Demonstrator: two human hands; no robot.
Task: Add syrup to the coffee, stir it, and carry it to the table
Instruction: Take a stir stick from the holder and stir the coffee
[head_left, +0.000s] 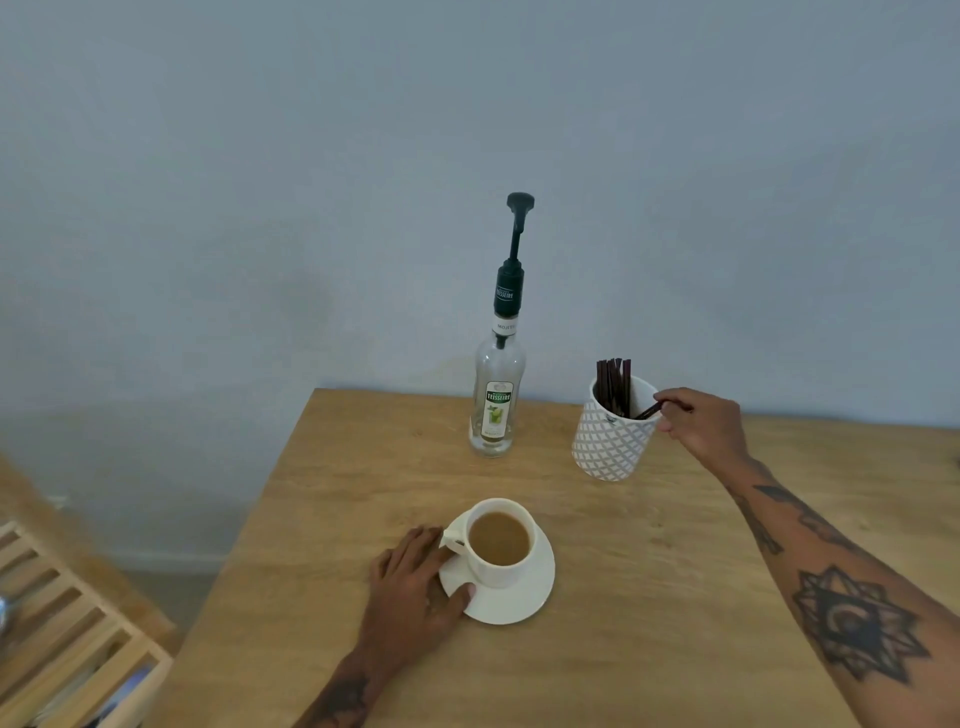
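A white cup of milky coffee stands on a white saucer near the middle of the wooden table. My left hand rests at the saucer's left edge, thumb on the rim and fingers by the cup's handle. Behind the cup stands a clear syrup bottle with a tall dark pump. To its right is a white patterned holder with several dark stir sticks. My right hand is at the holder's right rim, fingers pinching one dark stir stick that leans out of it.
A pale blue-grey wall rises right behind the table. At lower left, below the table's left edge, is a light wooden slatted rack. The table's left edge runs diagonally from the bottle down to the bottom of the frame.
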